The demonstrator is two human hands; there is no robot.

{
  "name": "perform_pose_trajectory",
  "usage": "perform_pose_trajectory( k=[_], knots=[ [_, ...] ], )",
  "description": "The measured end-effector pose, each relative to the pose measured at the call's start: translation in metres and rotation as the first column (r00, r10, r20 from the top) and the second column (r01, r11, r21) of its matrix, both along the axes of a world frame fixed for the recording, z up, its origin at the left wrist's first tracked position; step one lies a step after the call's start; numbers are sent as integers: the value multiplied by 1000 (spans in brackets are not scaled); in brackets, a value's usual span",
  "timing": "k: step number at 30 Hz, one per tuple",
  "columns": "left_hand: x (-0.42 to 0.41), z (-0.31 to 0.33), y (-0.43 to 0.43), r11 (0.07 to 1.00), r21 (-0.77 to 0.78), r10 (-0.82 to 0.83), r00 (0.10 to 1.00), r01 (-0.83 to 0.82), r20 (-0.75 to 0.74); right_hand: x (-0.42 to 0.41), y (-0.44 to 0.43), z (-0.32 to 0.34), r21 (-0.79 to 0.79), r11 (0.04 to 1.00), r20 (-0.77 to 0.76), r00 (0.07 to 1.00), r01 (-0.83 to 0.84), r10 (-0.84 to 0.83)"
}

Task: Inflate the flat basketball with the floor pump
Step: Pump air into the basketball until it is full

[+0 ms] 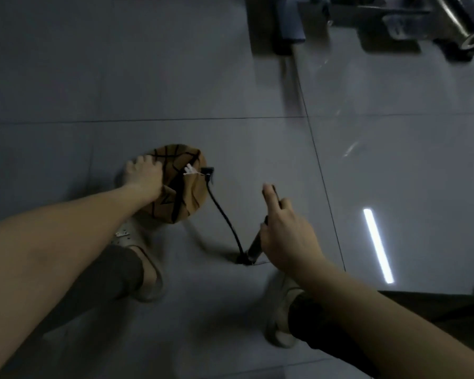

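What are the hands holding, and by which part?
Left hand grips the flat basketball at its left edge; right hand holds the floor pump by its top handle.

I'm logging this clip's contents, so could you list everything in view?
basketball: one, brown with black lines, flat, on the floor
floor pump: one, dark, on the floor right of the ball
hose: one, black, from pump base to ball
white tag: one, at the hose end
floor: grey tiles
light reflection: one, white strip, right
equipment: dark and metal, blurred, top right
shoes: two, beige, bottom
left hand: holding the basketball
right hand: gripping the pump handle
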State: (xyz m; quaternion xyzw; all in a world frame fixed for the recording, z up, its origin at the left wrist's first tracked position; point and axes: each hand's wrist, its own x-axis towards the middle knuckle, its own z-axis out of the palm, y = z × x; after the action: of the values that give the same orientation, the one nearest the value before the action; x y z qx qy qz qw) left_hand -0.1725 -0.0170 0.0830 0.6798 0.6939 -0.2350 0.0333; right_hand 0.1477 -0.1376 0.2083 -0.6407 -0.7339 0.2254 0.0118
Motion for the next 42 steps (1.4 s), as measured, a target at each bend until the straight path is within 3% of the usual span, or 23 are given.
perform_pose_trajectory(
  k=[3,6,8,14,18,26,35,39,42],
  knots=[
    [38,36,-13,991,-117,-36,959,71,283,2,9,6,-73,995,-44,996,69,-73],
    [87,76,-40,942,-294,71,762,160,643,0,7,12,-129,990,-91,993,61,-73],
    [113,102,-65,938,-258,31,688,230,725,-4,-2,17,-135,991,-103,995,-25,11],
    [121,136,-140,924,-36,-274,723,381,634,-8,-48,33,-187,957,-91,974,-222,208],
    [129,137,-166,846,83,-494,715,527,494,-13,-58,49,-276,946,6,984,-170,179],
    [112,133,-160,859,187,-509,762,476,401,-36,-53,81,-359,919,228,940,-163,256],
    [108,136,-152,840,209,-542,750,501,380,-52,-36,96,-355,910,269,910,-213,317],
    [117,139,-156,892,155,-451,799,426,398,-45,-53,95,-328,906,380,841,-268,386],
    [127,138,-166,899,162,-437,826,406,357,-28,-73,73,-171,889,508,735,-425,449]
  ],
)
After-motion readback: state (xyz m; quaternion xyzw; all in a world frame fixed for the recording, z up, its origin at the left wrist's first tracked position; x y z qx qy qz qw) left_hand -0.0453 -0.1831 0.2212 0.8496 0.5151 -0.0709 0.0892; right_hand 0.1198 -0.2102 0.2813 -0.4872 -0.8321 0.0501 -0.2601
